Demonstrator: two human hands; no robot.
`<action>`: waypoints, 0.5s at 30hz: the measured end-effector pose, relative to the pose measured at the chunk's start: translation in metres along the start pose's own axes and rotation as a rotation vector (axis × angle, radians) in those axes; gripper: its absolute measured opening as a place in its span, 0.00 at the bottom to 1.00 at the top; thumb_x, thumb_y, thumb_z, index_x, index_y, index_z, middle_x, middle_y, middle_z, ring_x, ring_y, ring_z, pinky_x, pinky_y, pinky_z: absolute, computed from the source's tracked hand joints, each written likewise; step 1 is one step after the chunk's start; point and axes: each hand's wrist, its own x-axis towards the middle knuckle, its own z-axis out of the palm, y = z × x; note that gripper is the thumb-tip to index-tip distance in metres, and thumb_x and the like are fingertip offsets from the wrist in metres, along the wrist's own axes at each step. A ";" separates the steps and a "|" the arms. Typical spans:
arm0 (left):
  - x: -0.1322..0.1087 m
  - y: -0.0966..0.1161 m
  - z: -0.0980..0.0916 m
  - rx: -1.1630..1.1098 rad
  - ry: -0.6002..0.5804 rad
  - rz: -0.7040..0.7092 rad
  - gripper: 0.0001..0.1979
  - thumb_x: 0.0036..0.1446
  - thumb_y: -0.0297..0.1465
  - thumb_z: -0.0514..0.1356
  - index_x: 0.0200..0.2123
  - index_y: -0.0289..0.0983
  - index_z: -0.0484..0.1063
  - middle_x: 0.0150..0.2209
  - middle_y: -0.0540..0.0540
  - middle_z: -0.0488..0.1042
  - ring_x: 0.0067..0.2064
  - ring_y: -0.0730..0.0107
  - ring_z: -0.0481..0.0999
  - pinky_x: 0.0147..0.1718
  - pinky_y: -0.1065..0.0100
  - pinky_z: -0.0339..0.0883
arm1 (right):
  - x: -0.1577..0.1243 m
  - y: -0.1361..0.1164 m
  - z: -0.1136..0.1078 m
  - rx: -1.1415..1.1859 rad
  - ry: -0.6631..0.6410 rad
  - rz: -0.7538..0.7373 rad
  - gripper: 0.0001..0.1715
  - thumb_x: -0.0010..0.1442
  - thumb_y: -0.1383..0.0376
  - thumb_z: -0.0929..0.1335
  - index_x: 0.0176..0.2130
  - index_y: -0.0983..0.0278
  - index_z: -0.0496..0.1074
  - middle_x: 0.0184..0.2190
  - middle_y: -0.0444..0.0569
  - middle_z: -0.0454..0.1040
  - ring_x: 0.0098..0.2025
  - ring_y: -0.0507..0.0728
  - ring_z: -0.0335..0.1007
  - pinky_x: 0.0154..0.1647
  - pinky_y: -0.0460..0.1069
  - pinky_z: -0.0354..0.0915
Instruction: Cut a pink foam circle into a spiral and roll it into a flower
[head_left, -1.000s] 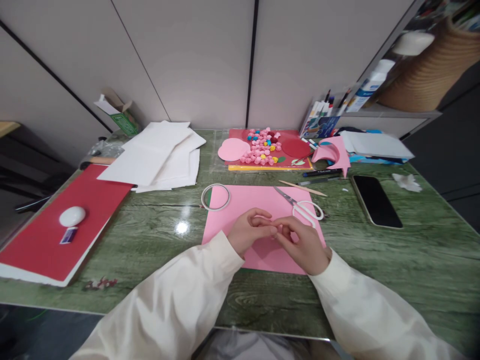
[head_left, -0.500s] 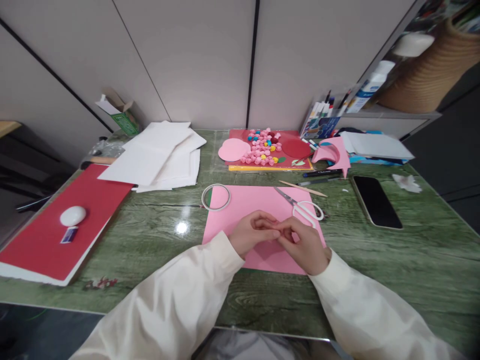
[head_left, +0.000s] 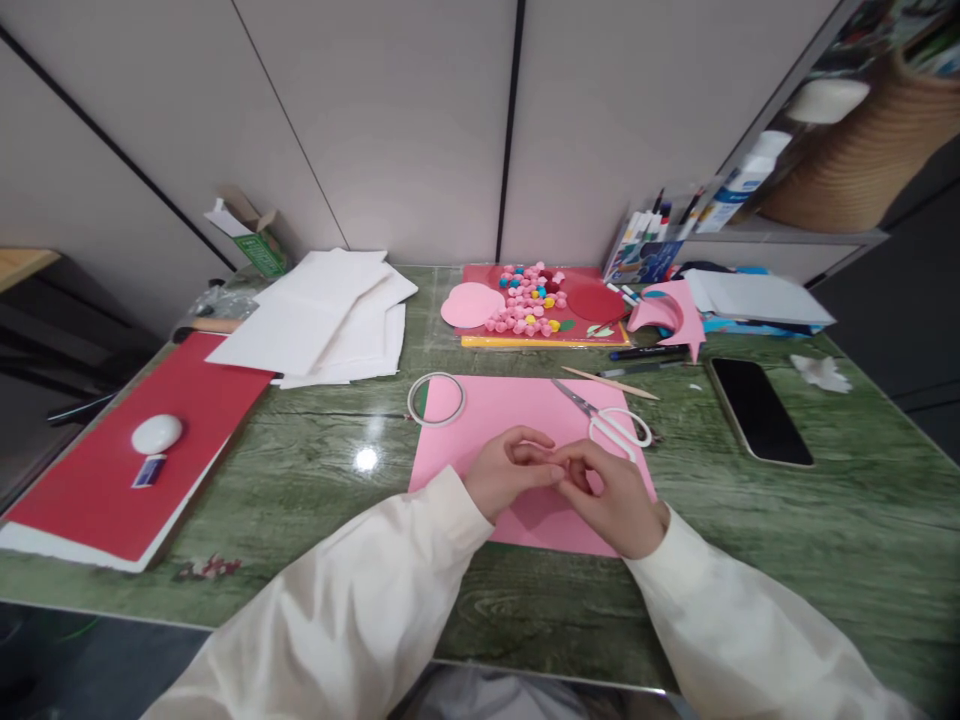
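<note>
My left hand (head_left: 514, 470) and my right hand (head_left: 607, 492) meet fingertip to fingertip over a pink sheet of paper (head_left: 517, 410). Both are closed in a pinch; whatever lies between the fingers is too small or too hidden to name. White-handled scissors (head_left: 616, 432) rest on the sheet's right side, just beyond my right hand. A roll of tape (head_left: 436, 400) lies across the sheet's upper left corner. Behind the sheet, small pink, blue and yellow paper balls (head_left: 529, 300) are heaped on a red sheet, beside a pink paper cutout (head_left: 472, 305).
White sheets (head_left: 315, 310) are piled at the back left. A red board (head_left: 142, 450) carries a white rounded object (head_left: 157, 434) and a small tube (head_left: 149, 471). To the right are a wooden stick (head_left: 611, 382), a phone (head_left: 760, 410), pens (head_left: 645, 355) and pink paper scrap (head_left: 679, 310).
The whole view has shifted slightly, so things appear a little lower and farther right. My hands stay together over the pink sheet, with only slight finger movement.
</note>
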 end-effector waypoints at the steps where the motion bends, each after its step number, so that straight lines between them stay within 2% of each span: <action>1: 0.000 0.001 0.000 -0.003 -0.002 0.001 0.19 0.32 0.27 0.68 0.31 0.33 0.66 0.23 0.52 0.72 0.25 0.78 0.70 0.29 0.73 0.61 | 0.000 -0.001 -0.001 0.008 -0.008 -0.012 0.05 0.53 0.68 0.64 0.33 0.62 0.68 0.19 0.41 0.63 0.23 0.51 0.60 0.25 0.45 0.57; 5: -0.001 0.004 0.000 -0.035 -0.041 0.003 0.18 0.34 0.26 0.67 0.31 0.33 0.65 0.23 0.51 0.72 0.26 0.77 0.71 0.31 0.71 0.62 | 0.001 -0.003 -0.005 0.043 -0.057 -0.058 0.10 0.54 0.69 0.63 0.38 0.62 0.69 0.22 0.43 0.66 0.25 0.51 0.61 0.27 0.45 0.59; 15: -0.002 0.004 -0.001 -0.078 -0.086 -0.037 0.18 0.34 0.25 0.67 0.32 0.33 0.66 0.26 0.49 0.74 0.28 0.74 0.73 0.33 0.68 0.63 | -0.002 0.007 0.000 0.037 0.023 0.009 0.05 0.54 0.66 0.65 0.33 0.63 0.69 0.20 0.42 0.64 0.23 0.51 0.61 0.24 0.45 0.58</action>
